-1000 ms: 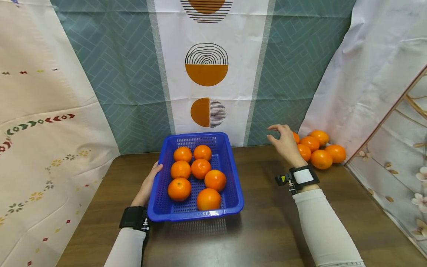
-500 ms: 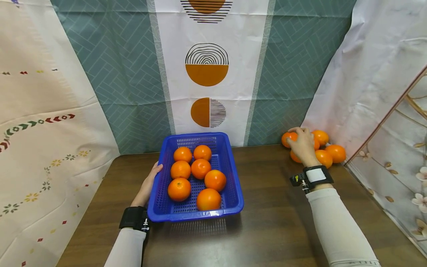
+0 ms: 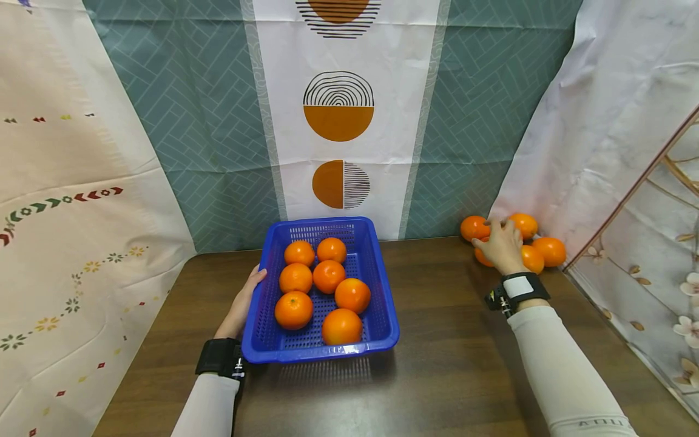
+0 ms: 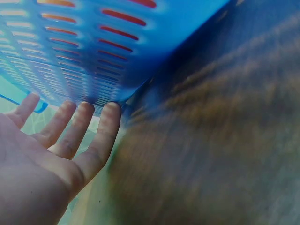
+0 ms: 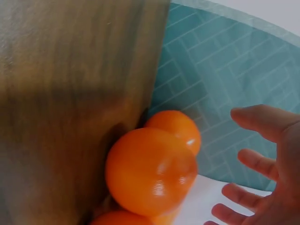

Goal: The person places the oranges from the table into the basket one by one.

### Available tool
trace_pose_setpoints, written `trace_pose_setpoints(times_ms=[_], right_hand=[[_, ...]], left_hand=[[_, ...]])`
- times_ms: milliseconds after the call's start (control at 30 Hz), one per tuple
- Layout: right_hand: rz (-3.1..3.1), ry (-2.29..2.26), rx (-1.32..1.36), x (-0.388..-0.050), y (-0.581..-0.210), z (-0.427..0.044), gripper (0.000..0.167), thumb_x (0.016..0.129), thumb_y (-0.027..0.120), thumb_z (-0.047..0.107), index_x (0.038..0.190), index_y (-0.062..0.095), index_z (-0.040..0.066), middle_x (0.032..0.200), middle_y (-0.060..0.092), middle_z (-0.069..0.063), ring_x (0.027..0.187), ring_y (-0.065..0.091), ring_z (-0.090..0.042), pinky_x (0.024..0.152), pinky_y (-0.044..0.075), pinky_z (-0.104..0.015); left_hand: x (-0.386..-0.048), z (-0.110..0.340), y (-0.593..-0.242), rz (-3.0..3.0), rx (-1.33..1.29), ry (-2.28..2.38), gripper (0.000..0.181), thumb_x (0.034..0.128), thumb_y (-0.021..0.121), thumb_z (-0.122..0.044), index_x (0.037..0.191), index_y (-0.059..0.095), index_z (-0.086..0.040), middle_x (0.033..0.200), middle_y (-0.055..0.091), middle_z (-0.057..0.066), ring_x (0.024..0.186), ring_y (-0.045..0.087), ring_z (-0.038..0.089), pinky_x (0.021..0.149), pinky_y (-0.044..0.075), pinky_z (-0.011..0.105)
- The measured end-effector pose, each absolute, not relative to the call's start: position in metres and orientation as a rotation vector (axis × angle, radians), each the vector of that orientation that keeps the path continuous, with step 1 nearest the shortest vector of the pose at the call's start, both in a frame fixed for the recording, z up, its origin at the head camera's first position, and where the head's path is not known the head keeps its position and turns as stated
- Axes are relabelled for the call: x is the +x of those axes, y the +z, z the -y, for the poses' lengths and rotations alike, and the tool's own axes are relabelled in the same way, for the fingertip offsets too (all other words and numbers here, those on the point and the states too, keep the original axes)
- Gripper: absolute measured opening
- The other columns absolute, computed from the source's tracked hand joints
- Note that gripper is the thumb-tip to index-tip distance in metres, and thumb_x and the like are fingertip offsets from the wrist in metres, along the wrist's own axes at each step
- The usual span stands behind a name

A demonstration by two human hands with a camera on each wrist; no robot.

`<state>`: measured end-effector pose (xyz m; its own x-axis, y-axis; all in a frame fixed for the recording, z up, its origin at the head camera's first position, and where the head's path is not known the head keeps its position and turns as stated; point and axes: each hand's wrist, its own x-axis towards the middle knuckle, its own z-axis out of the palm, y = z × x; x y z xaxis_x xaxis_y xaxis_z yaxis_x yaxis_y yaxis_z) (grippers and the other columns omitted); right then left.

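Glossy, round orange fruits (image 3: 474, 228) lie beside our loosely spread right hand (image 3: 502, 246), contact unclear; our straight-fingered left hand (image 3: 240, 303) touches the blue perforated plastic basket (image 3: 322, 354), presumably steadying it.

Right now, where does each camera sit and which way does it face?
Head: on the head, facing forward and down at the basket and table; left hand, right hand and sleeves show.
Left wrist: worn there, facing the slotted basket; left hand shows.
Right wrist: worn there, facing loose oranges and green cloth; right hand shows.
Shared by head and right wrist: loose oranges, green cloth.
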<state>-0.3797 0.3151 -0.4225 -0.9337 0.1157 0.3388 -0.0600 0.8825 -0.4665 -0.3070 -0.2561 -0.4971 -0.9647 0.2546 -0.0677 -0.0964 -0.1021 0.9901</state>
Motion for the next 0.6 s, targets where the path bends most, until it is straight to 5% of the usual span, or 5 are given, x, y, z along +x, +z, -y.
trace_pose_setpoints(times_ms=[600], right_hand=[[2.774,0.530,-0.058,-0.383,-0.440,-0.324,0.061,0.092,0.075,0.019,0.132,0.045,-0.014,0.134,0.031,-0.046,0.117,0.034,-0.066,0.099,0.028,-0.073]], left_hand=[[-0.304,0.255,-0.497,-1.946,0.182,2.160,0.062,0.1111,0.029,-0.057,0.166,0.007,-0.039,0.168,0.021,0.011,0.139,0.041,0.037,0.103,0.050,0.052]])
